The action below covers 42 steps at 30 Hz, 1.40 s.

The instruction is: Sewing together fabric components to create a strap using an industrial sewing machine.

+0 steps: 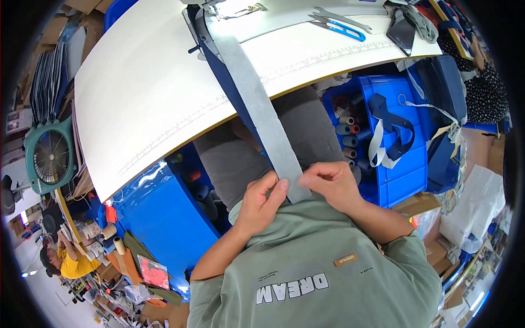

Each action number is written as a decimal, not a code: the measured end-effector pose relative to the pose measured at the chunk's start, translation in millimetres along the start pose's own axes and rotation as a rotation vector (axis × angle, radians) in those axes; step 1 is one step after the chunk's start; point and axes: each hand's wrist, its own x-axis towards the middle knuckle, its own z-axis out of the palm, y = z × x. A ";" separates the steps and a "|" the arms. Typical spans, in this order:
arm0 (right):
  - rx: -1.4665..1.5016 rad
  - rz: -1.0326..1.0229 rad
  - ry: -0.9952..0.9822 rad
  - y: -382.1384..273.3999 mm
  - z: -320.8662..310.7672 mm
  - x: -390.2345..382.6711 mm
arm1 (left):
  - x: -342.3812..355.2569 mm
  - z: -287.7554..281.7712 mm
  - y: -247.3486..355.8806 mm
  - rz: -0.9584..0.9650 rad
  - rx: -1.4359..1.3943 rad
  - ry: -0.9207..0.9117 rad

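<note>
A long pale grey strip (260, 104) runs from the sewing machine (206, 30) at the top, over the white table's edge, down to my lap, with a navy band (227, 82) along its left side. My left hand (265, 199) grips the lower left part of the strip, thumb on top. My right hand (332, 185) is at the strip's lower right edge, fingers curled, thumb and forefinger pinching it. Thread snips (350, 33), a wrench (342, 18), a dark phone (401, 34) and a grey cloth (422, 27) lie on the table's right.
The white table (136, 93) has a curved front edge. Beside my legs are a blue bin (407, 175) with thread cones and straps, and a blue panel (153, 216). A green fan (50, 156) stands left; a co-worker in yellow (76, 263) is lower left, another person (484, 93) far right.
</note>
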 end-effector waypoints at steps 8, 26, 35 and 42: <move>-0.907 -1.182 0.187 9.6 -2.2 39.2 | -4.8 3.9 9.9 -0.130 -0.211 0.033; -1.123 -1.033 -0.183 -31.9 2.6 37.0 | 129.7 -165.3 68.9 0.481 1.392 0.416; -1.086 -1.024 -0.161 -29.6 5.9 36.5 | 153.3 -104.0 71.5 0.739 1.130 0.261; -1.002 -1.072 -0.078 -26.7 7.6 51.0 | 164.0 -107.2 72.5 0.744 1.150 0.266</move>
